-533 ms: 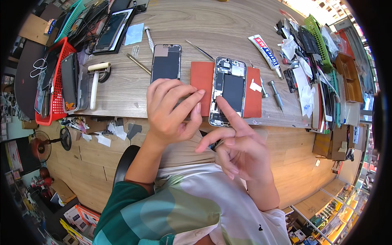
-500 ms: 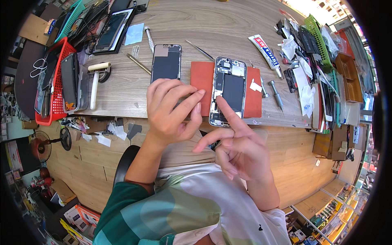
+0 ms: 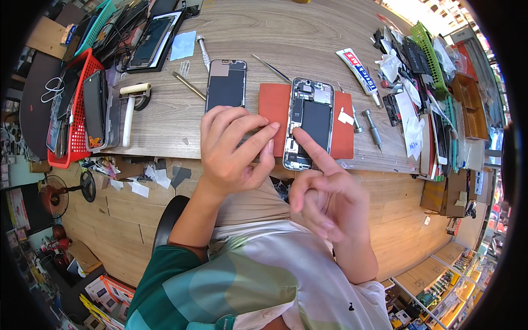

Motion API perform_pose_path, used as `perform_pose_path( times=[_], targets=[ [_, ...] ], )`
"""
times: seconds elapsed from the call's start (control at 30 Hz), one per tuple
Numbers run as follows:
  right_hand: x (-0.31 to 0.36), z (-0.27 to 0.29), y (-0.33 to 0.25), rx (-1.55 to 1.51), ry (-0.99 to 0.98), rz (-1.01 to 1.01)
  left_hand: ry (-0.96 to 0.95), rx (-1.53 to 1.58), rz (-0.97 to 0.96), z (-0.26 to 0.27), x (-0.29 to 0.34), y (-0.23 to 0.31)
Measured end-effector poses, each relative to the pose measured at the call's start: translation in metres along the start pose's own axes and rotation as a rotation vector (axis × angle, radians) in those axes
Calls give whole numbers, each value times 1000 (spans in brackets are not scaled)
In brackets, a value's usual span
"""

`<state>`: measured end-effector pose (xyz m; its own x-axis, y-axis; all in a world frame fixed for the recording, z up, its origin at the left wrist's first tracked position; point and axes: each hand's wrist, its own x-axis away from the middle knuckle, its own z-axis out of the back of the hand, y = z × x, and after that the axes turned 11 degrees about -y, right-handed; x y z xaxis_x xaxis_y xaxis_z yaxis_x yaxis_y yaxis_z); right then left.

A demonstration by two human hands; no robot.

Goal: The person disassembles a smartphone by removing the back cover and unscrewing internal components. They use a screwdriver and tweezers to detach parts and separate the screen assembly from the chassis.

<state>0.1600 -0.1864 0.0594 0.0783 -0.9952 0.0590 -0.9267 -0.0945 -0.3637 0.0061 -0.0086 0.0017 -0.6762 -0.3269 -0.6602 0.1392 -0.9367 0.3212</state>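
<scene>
An opened smartphone body (image 3: 313,129) with its inner parts showing lies on a brown-red mat (image 3: 273,102). My right hand (image 3: 335,201) stretches its index finger onto the phone's inner parts, left of the dark battery. Its other fingers are loosely bent, with nothing in them. Left of the phone, my left hand (image 3: 234,148) hovers with bent fingers, thumb and index tips a little apart, and I see nothing between them. Beyond it lies a detached phone screen (image 3: 226,82), its lower part hidden by the hand.
Tweezers (image 3: 270,67) lie behind the phone. To the right are a glue tube (image 3: 357,76), screwdrivers (image 3: 372,132) and a white scrap (image 3: 346,117) on the mat. At the left stand a roller (image 3: 130,113) and a red basket (image 3: 69,148). A green basket (image 3: 429,55) stands far right.
My right hand's lower fingers have drawn back toward the palm and right, while its index finger stays on the phone. The left hand looks almost unmoved. The view has shifted slightly.
</scene>
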Motion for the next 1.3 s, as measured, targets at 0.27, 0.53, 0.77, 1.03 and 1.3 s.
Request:
perform_pose_path(
  times=[0.27, 0.53, 0.77, 1.03, 1.3],
  targets=[
    [3, 9, 1, -293, -56, 53, -10, 2, 6, 1, 0, 2],
    [2, 13, -2, -336, -68, 55, -54, 27, -14, 4, -4, 2],
    [4, 15, -2, -186, -56, 5, -243, 262, -44, 16, -30, 0],
    [28, 8, -10, 231, 5, 31, -563, 237, -231, 36, -70, -20],
    [77, 33, -23, 238, 21, 200, -842, 198, -444, 42, -112, -29]
  ],
)
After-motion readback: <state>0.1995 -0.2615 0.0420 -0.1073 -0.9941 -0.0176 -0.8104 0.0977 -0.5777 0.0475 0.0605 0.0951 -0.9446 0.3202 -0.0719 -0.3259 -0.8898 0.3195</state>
